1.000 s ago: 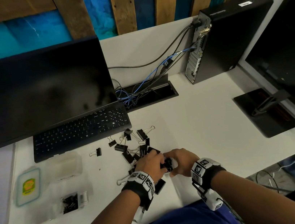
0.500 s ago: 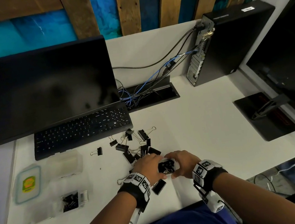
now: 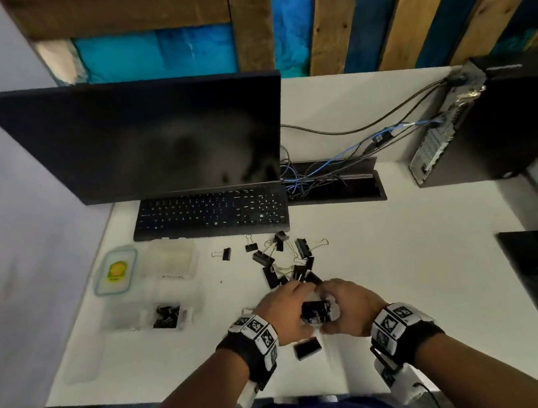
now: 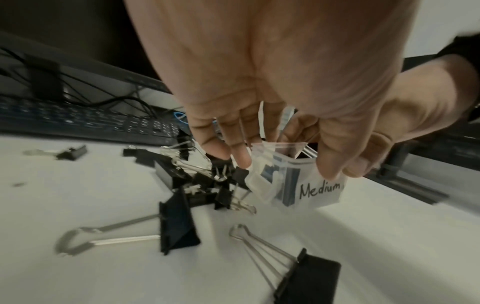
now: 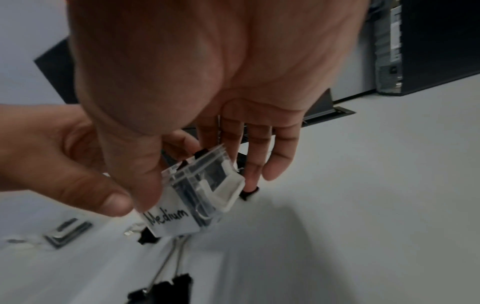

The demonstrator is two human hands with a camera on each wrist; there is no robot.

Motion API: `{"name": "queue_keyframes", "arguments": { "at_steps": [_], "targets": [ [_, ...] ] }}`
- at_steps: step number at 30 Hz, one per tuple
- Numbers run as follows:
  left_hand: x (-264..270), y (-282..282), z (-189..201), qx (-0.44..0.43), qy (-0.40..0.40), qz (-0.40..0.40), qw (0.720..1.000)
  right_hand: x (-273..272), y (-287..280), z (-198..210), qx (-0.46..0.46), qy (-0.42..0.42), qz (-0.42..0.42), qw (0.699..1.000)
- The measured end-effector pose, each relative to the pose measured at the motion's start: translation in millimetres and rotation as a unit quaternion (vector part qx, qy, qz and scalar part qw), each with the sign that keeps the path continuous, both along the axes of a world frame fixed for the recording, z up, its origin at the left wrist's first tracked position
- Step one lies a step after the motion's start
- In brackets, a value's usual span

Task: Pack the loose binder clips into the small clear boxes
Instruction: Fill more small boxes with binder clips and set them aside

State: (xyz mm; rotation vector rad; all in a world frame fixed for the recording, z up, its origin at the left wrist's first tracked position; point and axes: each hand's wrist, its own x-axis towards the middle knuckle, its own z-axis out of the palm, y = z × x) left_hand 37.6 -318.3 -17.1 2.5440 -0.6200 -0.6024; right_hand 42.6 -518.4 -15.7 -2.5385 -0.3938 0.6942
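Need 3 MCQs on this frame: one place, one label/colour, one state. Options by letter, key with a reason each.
1. Where is the small clear box with the handwritten label?
A. between both hands
B. on the keyboard
C. beside the computer tower

2. What does its label read?
A. Small
B. Medium
C. Large

3. What state are the binder clips in front of the keyboard in?
A. all boxed
B. loose in a heap on the desk
C. clipped to paper

Key: 1 A, the left hand and right hand both grip it over the desk. 2 B, "Medium" is legible in both wrist views. 3 B, the head view shows them scattered on the bare desk.
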Motion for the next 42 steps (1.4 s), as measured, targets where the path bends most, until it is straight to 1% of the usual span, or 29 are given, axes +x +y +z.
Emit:
{"name": "queue_keyframes", "arguments": {
  "at_steps": [2,5,8,13,17,22,26,29,31,33,34,37,39,42],
  "targets": [
    [-4,16,10,-0.01,0.008,0.036,0.999,5,15,5,0.034,-0.009,0.027,0.999],
    [-19,48,20,-0.018,0.026,0.12,0.992,10,43,7,0.094,0.009,0.081,0.992],
    [-41,88,18,0.001,0.032,0.187,0.982,6,69,1,0.114,0.034,0.099,0.988],
    [-73,158,18,0.065,0.048,0.279,0.957,5,99,-4,0.106,0.028,0.163,0.981],
    [-89,209,16,0.088,0.067,0.339,0.934,19,127,-3,0.086,0.021,0.189,0.978],
    [-89,260,5,0.107,0.09,0.34,0.93,33,175,-6,0.064,0.012,0.191,0.979],
    [-84,287,-4,0.103,0.093,0.312,0.94,37,209,-11,0.036,0.024,0.191,0.981],
    [-76,304,2,0.1,0.054,0.308,0.944,40,231,-11,0.027,0.028,0.184,0.982],
    [-64,314,7,0.075,0.004,0.346,0.935,41,241,-13,0.02,0.022,0.177,0.984],
    [-48,329,7,0.082,-0.014,0.362,0.928,41,252,-15,0.014,0.024,0.163,0.986],
    [-40,335,5,0.103,-0.001,0.348,0.932,40,256,-17,0.015,0.024,0.155,0.988],
    [-22,343,-4,0.181,0.048,0.259,0.948,36,258,-19,0.015,0.014,0.128,0.992],
    [-14,343,-10,0.2,0.045,0.234,0.951,33,252,-18,0.013,0.01,0.107,0.994],
    [-3,343,-16,0.229,0.033,0.219,0.948,32,235,-19,0.016,0.012,0.064,0.998]
  ]
}}
